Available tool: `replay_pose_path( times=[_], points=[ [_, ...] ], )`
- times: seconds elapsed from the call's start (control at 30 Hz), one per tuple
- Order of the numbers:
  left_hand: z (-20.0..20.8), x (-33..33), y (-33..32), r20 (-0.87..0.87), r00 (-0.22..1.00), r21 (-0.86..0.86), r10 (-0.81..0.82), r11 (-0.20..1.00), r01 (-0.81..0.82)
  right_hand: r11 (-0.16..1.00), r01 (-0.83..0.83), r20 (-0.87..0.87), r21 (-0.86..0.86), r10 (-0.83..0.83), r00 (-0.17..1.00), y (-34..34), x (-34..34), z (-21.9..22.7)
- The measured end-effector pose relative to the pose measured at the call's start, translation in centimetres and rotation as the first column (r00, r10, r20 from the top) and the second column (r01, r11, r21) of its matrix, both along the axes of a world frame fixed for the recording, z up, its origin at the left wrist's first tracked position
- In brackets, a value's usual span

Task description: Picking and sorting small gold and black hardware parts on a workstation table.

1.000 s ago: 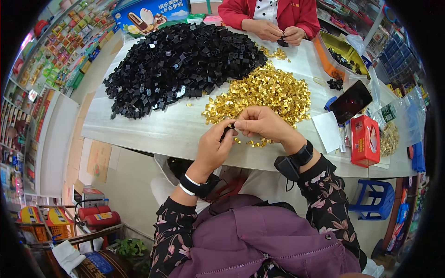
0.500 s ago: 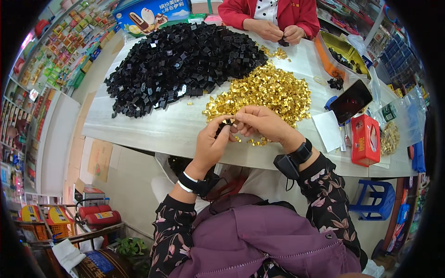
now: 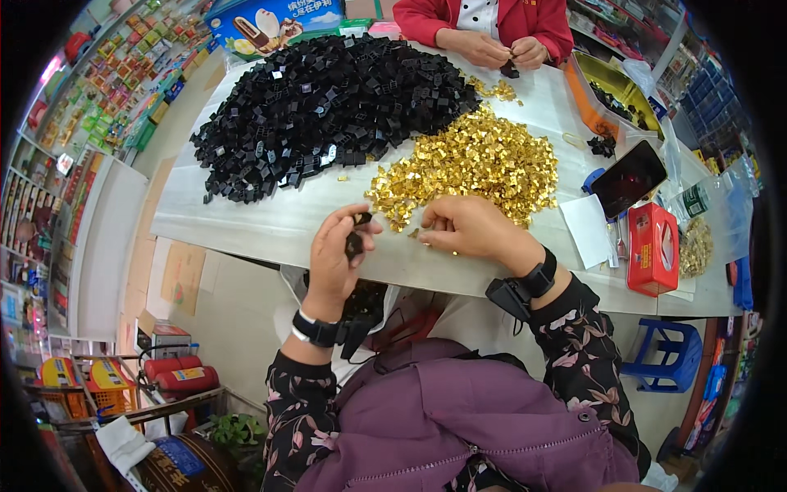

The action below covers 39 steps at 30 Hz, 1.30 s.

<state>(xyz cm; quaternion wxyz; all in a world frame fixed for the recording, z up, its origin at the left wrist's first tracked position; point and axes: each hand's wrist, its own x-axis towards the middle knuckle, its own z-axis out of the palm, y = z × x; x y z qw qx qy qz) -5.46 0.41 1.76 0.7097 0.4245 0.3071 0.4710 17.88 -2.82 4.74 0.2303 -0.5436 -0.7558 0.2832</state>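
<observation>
My left hand (image 3: 332,254) is raised over the table's front edge, fingers closed around small black plastic pieces (image 3: 354,244); how many is hidden by the fingers. A glint of gold shows on the upper one. My right hand (image 3: 474,234) is at the front of a heap of small shiny gold pieces (image 3: 484,160), thumb and bent fingers drawn together. A gold bit lies at its fingertips; whether they grip it is unclear. Beyond my left hand spreads a large pile of flat black square pieces (image 3: 328,115).
Across the white table (image 3: 238,234), a person in a red jacket handles a small black piece (image 3: 509,70). On the right are an orange-and-gold tin (image 3: 578,98), a phone (image 3: 629,180), white paper (image 3: 586,228) and a red box (image 3: 653,250). A blue stool (image 3: 666,353) stands below.
My hands, together half a second ago, have come apart. The left moved left and nearer me with the black pieces; the right stayed by the gold heap. The view shifted slightly.
</observation>
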Motion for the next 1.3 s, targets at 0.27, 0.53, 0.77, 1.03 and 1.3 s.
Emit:
replay_pose_path(
  times=[0.27, 0.53, 0.77, 1.03, 1.3],
  points=[
    [-0.5, -6.5, -5.4, -0.347, 0.880, -0.102, -0.323, 0.946, 0.308, 0.978, 0.010, 0.058, 0.211, -0.023, 0.998, -0.7, -0.2, -1.0],
    [-2.8, -7.7, -4.0, -0.913, 0.408, 0.314, 0.026, 0.682, 0.660, 0.990, 0.027, 0.100, 0.138, -0.041, 0.994, -0.5, -0.2, -1.1],
    [5.7, -1.0, 3.9, -0.897, 0.428, 0.382, 0.109, 0.677, 0.628, 0.987, 0.152, -0.347, 0.054, -0.124, 0.930, 0.3, -0.1, -1.5],
    [2.7, 3.0, 11.2, -0.818, 0.023, 0.454, 0.575, 0.620, 0.640, 0.987, 0.156, -0.443, -0.023, -0.150, 0.884, 0.5, 0.2, -1.0],
    [3.5, 2.2, 10.5, -0.877, -0.061, 0.305, 0.477, 0.649, 0.697, 0.989, 0.106, -0.516, -0.105, -0.146, 0.844, 1.0, 0.5, -2.0]
  ],
)
